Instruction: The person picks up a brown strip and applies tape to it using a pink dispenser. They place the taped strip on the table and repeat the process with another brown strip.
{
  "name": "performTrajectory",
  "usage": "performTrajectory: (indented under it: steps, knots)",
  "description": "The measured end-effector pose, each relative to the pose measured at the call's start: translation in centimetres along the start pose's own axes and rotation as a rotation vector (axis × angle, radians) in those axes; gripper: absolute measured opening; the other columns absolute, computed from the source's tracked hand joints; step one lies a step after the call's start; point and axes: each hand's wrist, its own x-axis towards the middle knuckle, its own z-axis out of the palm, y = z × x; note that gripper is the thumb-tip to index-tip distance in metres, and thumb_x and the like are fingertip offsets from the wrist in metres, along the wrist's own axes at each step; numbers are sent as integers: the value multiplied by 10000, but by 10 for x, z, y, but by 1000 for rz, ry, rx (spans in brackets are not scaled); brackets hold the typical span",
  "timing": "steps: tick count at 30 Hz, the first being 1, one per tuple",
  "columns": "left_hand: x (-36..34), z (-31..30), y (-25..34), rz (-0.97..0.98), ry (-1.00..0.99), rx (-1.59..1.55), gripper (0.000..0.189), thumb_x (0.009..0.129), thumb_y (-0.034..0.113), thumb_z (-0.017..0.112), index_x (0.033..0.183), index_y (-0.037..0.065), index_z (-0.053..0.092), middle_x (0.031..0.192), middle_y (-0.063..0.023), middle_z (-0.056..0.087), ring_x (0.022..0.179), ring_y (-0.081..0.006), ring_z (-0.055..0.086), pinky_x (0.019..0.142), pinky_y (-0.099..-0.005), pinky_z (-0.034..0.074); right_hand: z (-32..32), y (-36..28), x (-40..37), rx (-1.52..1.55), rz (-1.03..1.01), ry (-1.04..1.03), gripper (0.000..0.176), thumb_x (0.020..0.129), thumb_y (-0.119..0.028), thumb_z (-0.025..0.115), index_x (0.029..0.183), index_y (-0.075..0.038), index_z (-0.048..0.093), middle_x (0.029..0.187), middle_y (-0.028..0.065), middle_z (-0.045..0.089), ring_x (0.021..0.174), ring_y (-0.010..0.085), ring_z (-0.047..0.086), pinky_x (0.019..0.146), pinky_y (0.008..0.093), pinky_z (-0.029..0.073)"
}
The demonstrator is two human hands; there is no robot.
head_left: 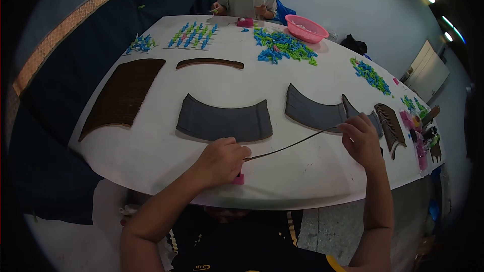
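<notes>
A long, thin dark strip point(288, 147) stretches between my hands over the table's near side, bowed in a gentle curve. Its left end is pinched in my closed left hand point(218, 159), beside a small pink block point(238, 179) partly covered by that hand. At the other end, the fingers of my right hand point(361, 138) are closed on the strip tip, in front of a dark grey curved panel point(312, 112). Another grey curved panel point(225, 119) lies just beyond my left hand.
A broad brown ribbed stack point(123, 93) lies left, with a narrow brown curved piece point(210, 62) behind. Blue and green clip-like pieces point(282, 45) are heaped farther back, near a pink basket point(306, 29). Another person point(247, 2) sits at the far edge.
</notes>
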Motion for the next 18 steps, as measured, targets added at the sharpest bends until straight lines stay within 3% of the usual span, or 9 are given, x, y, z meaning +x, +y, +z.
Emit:
performTrajectory:
  steps: [7, 10, 13, 15, 17, 18]
  knots:
    - [11, 8, 12, -55, -4, -55, 199, 814, 31, 742, 1001, 62, 682, 821, -80, 682, 818, -289, 636, 731, -425, 546, -31, -6, 49, -73, -98, 44, 294, 740, 79, 750, 998, -62, 745, 935, 58, 673, 882, 269, 631, 720, 391, 556]
    - [12, 3, 13, -139, -26, -178, 236, 838, 35, 760, 1053, 60, 666, 845, -93, 692, 834, -273, 658, 741, -397, 551, -34, -1, 60, -68, -66, 2, 263, 773, 84, 738, 1000, -50, 744, 938, 64, 674, 907, 275, 636, 738, 396, 559]
    - [14, -25, 8, -301, -127, -384, 230, 915, 50, 766, 1120, 50, 662, 867, -39, 708, 854, -202, 675, 757, -346, 550, -33, 13, 63, 43, -6, -96, 230, 811, 92, 722, 1000, -38, 743, 935, 74, 677, 905, 269, 645, 769, 388, 559]
    - [13, -45, -3, -623, -366, -975, 200, 945, 25, 747, 1116, 58, 648, 952, -22, 722, 886, -150, 669, 772, -327, 540, -28, 20, 60, 135, 27, -164, 212, 832, 94, 715, 998, -34, 743, 930, 78, 680, 895, 257, 651, 787, 378, 557]
    - [7, -55, -18, -583, -303, -1127, 185, 948, 16, 731, 1105, 64, 646, 974, -28, 721, 886, -135, 660, 780, -315, 530, -20, 24, 52, 455, 307, -408, 174, 899, 86, 697, 1030, -24, 733, 919, 54, 693, 863, 207, 654, 796, 340, 540]
    - [4, -58, -26, -538, -239, -1279, 172, 951, 7, 714, 1095, 71, 643, 996, -35, 720, 887, -119, 651, 789, -303, 520, -9, 31, 44, 458, 304, -408, 174, 899, 86, 697, 1030, -24, 733, 919, 54, 693, 863, 207, 654, 796, 340, 540]
